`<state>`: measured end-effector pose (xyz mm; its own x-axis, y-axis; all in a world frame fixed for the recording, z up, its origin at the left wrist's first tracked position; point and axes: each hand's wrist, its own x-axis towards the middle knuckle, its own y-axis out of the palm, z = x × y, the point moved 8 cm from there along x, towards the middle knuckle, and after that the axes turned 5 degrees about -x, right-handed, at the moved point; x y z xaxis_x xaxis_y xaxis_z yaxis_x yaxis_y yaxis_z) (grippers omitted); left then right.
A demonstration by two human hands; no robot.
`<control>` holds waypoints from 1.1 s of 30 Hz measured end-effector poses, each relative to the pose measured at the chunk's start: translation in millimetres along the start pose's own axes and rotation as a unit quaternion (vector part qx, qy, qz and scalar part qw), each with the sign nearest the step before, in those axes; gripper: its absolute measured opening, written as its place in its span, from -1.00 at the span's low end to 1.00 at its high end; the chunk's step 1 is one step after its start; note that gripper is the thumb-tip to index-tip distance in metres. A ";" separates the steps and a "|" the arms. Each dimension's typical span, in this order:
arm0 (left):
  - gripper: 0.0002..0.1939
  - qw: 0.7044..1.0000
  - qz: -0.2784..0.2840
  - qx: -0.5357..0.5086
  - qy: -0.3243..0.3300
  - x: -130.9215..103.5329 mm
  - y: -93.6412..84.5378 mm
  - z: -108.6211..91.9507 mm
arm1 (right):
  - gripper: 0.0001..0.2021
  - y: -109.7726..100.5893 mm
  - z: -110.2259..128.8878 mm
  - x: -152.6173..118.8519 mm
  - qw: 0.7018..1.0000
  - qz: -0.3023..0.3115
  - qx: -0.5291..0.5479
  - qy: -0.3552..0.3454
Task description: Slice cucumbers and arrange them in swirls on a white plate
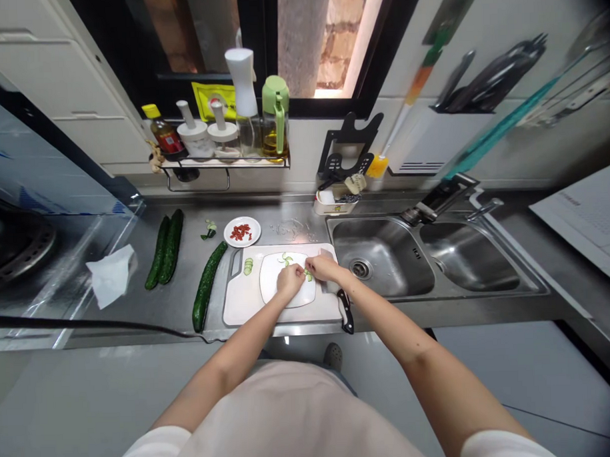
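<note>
A white square plate [271, 283] sits on the cutting board [237, 304]. Over its right side, my left hand [290, 281] and my right hand [324, 266] meet with fingertips pinched at thin green cucumber slices [308, 276]. Small parts of the slices are hidden behind the fingers. At the plate's far edge lie several curved cucumber slices [285, 259]. A short stack of cucumber rounds [248, 266] rests on the board to the left. The knife [345, 310], with its black handle toward me, lies at the board's right edge beneath my right wrist.
Left of the board lie a whole cucumber [208, 285], two more cucumbers [170, 246] and a white tissue [110, 275]. A small plate of red pieces [242, 242] stands behind. The double sink [386, 265] is on the right; a condiment rack [227, 163] hangs above.
</note>
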<state>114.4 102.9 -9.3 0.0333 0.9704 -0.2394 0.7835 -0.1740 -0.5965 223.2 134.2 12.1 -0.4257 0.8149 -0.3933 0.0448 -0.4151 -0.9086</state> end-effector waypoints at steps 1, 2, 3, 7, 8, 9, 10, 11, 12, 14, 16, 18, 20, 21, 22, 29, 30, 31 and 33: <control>-0.87 1.000 0.001 0.012 0.004 0.0 0.5 -0.8 | -0.80 1.0 0.1 0.5 1.000 0.001 -0.006 0.000; -0.86 1.000 0.001 0.024 0.009 0.1 1.0 -1.5 | -0.80 1.8 0.2 0.9 1.000 0.002 -0.011 0.000; -0.86 0.999 0.000 0.037 0.015 0.1 1.4 -2.2 | -0.79 2.5 0.2 1.2 1.000 0.002 -0.015 0.000; -0.85 0.996 -0.013 0.073 0.044 0.7 2.9 -3.5 | -0.78 4.4 -0.3 1.2 1.000 0.004 -0.025 0.003; -0.85 0.995 -0.015 0.079 0.051 0.8 3.4 -3.5 | -0.78 4.5 -0.5 0.9 1.000 0.004 -0.026 0.004; -0.85 0.995 -0.018 0.085 0.058 0.6 3.9 -3.6 | -0.78 4.6 -0.7 0.6 1.000 0.004 -0.027 0.004; -0.86 0.994 -0.019 0.090 0.067 0.2 4.4 -3.9 | -0.78 4.5 -0.9 0.3 1.000 0.004 -0.028 0.005; -0.86 0.992 -0.021 0.095 0.077 -0.5 4.7 -4.4 | -0.78 4.3 -1.0 -0.1 1.000 0.004 -0.029 0.005; -0.85 0.991 -0.022 0.100 0.090 -1.6 4.8 -5.4 | -0.79 4.0 -1.1 -0.5 1.000 0.003 -0.029 0.005; -0.84 0.985 -0.026 0.112 0.128 -5.3 4.1 -9.2 | -0.79 3.4 -1.0 -1.3 1.000 0.002 -0.029 0.005; -0.82 0.975 -0.028 0.130 0.177 -10.6 3.0 -14.2 | -0.79 2.7 -0.5 -2.3 1.000 0.001 -0.029 0.004; -0.79 0.960 -0.025 0.154 0.231 -16.8 2.9 -18.8 | -0.80 2.0 0.2 -3.3 1.000 -0.001 -0.028 0.005; -0.77 0.942 -0.016 0.182 0.281 -22.7 4.5 -21.9 | -0.80 1.0 1.2 -4.4 1.000 -0.003 -0.028 0.007; -0.76 0.934 -0.011 0.196 0.300 -25.1 5.8 -22.6 | -0.80 0.4 1.9 -4.9 1.000 -0.005 -0.028 0.009; -0.75 0.926 -0.007 0.208 0.315 -26.7 7.0 -22.6 | -0.81 -0.5 2.5 -5.5 1.000 -0.007 -0.028 0.011; -0.72 0.916 -0.014 0.238 0.323 -25.5 4.5 -15.8 | -0.76 -9.1 2.7 -21.4 0.998 -0.040 -0.027 0.044; -0.72 0.916 -0.018 0.238 0.322 -25.0 1.9 -15.0 | -0.74 -10.4 1.5 -26.6 0.997 -0.056 -0.026 0.055; -0.72 0.916 -0.021 0.238 0.321 -24.6 -0.8 -14.2 | -0.72 -12.3 -0.1 -32.7 0.994 -0.081 -0.024 0.071; -0.72 0.916 -0.024 0.238 0.322 -24.2 -5.3 -13.0 | -0.71 -12.9 -0.2 -45.7 0.988 -0.123 -0.028 0.094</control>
<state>117.5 82.5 9.6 0.4859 0.8494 0.2059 0.4388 -0.0333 -0.8979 242.3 102.4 41.7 -0.2540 0.9514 -0.1744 0.0129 -0.1770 -0.9841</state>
